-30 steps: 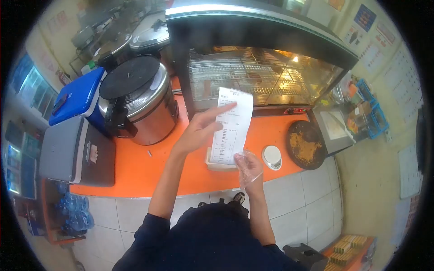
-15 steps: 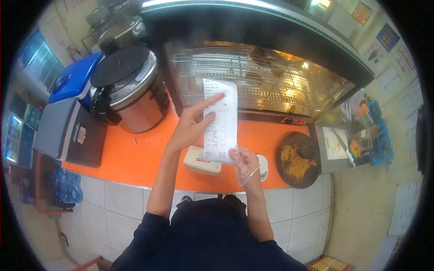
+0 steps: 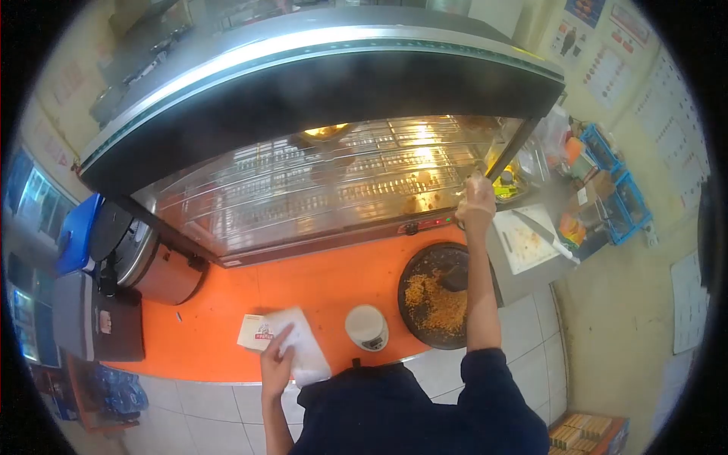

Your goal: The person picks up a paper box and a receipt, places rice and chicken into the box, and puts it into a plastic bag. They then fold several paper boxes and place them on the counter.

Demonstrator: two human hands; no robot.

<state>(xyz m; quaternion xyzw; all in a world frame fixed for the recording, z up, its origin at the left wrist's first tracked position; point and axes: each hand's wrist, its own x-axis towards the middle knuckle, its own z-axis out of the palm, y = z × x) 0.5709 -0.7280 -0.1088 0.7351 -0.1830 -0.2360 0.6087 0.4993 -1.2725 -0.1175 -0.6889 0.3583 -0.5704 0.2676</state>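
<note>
On the orange counter [image 3: 220,303], a white paper slip [image 3: 303,345] lies partly over a small white box [image 3: 255,332] with a red mark. My left hand [image 3: 277,360] rests on the slip's left edge, its fingers apart. My right hand [image 3: 476,199], in a clear plastic glove, is raised at the right front corner of the glass display warmer [image 3: 326,227]. Its fingers look curled, but what they hold is too small to make out. Below that arm sits a dark round mortar [image 3: 413,311] with orange-brown crumbs [image 3: 444,307].
A round white scale [image 3: 366,326] stands between the slip and the mortar. At the right are a white cutting board [image 3: 523,243] with a knife [image 3: 547,233] and blue baskets [image 3: 628,205]. A large cooker [image 3: 163,273] and a grey cooler [image 3: 95,318] stand left.
The slip has gone from my raised right hand down to the counter. My left hand has lowered with it, and my right hand has reached forward and right to the warmer. The view has shifted right.
</note>
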